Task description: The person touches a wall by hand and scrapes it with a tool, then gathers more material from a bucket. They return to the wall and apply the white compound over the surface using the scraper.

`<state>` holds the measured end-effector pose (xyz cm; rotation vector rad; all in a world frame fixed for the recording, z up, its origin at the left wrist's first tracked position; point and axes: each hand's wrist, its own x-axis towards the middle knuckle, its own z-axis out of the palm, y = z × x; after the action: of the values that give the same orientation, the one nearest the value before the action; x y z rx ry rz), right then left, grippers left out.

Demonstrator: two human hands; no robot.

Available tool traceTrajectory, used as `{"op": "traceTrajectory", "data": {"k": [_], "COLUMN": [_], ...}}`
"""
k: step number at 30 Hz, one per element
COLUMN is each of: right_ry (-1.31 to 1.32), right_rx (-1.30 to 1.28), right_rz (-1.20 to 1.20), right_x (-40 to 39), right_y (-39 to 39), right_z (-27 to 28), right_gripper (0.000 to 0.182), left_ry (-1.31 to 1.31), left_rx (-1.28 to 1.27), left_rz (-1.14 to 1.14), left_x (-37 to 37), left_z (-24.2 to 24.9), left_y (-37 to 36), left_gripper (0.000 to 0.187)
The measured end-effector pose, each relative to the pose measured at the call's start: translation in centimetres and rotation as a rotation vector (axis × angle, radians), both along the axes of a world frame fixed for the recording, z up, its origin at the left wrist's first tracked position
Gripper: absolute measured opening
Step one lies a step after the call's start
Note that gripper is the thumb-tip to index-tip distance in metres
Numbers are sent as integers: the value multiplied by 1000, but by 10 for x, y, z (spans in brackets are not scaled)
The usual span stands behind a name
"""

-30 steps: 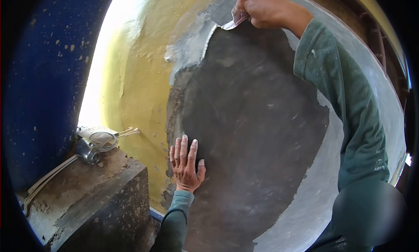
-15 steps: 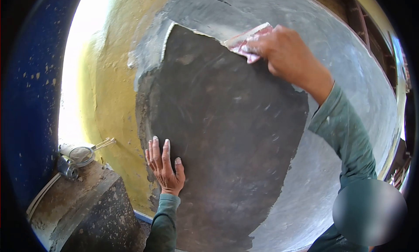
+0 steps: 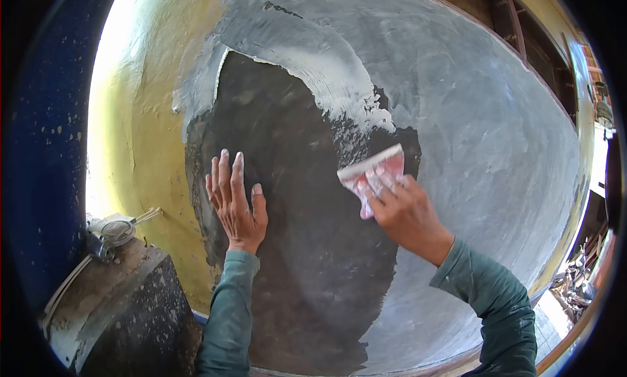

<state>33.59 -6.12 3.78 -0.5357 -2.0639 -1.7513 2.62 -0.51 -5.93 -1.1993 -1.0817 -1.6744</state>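
Observation:
My right hand (image 3: 408, 210) grips a putty knife (image 3: 379, 171) with a pinkish, smeared handle and a wide pale edge, held close to the wall. Just above its blade, a fresh whitish smear of filler (image 3: 336, 77) curves down over the dark grey bare patch (image 3: 307, 246) and ends in a ragged edge. Fingers spread, my left hand (image 3: 236, 204) rests flat on the left side of that dark patch and holds nothing. Lighter grey coating (image 3: 483, 168) surrounds the patch above and on the right.
Yellow painted wall (image 3: 160, 181) borders the patch on the left, beside a dark blue panel (image 3: 46, 148). At lower left, a strainer (image 3: 117, 231) and a metal cylinder (image 3: 99, 248) lie on a rough ledge (image 3: 130, 272). Clutter (image 3: 578, 279) shows at far right.
My right hand has swept the putty knife down from the patch's upper edge, leaving a whitish curved band of filler. My left hand stays flat on the wall; the view has shifted.

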Motion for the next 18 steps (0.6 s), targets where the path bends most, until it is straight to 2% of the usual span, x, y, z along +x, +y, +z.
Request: {"op": "traceTrajectory", "data": {"k": [3, 5, 7, 9, 11, 12, 14, 18], "right_ry": [-61, -31, 151, 285, 447, 447, 588, 610], "right_rx": [-131, -209, -236, -128, -13, -16, 173, 83], "right_rz": [-21, 56, 181, 116, 365, 357, 223, 171], "right_x": [11, 11, 7, 5, 4, 7, 11, -7], "right_y": [-26, -40, -47, -39, -17, -9, 1, 7], "right_z": [-10, 9, 40, 78, 112, 126, 145, 132], "right_gripper": [36, 35, 36, 43, 46, 46, 46, 44], "left_ry": [34, 50, 45, 50, 50, 43, 43, 56], "left_rx": [-71, -164, -184, -189, -189, -181, -179, -149], "left_rz": [72, 108, 125, 154, 154, 145, 152, 139], "left_x": [1, 2, 4, 2, 0, 2, 3, 0], "left_z": [7, 9, 2, -4, -5, -6, -7, -8], "left_y": [1, 6, 14, 17, 17, 18, 16, 17], "left_gripper": [59, 62, 62, 62, 63, 63, 63, 62]}}
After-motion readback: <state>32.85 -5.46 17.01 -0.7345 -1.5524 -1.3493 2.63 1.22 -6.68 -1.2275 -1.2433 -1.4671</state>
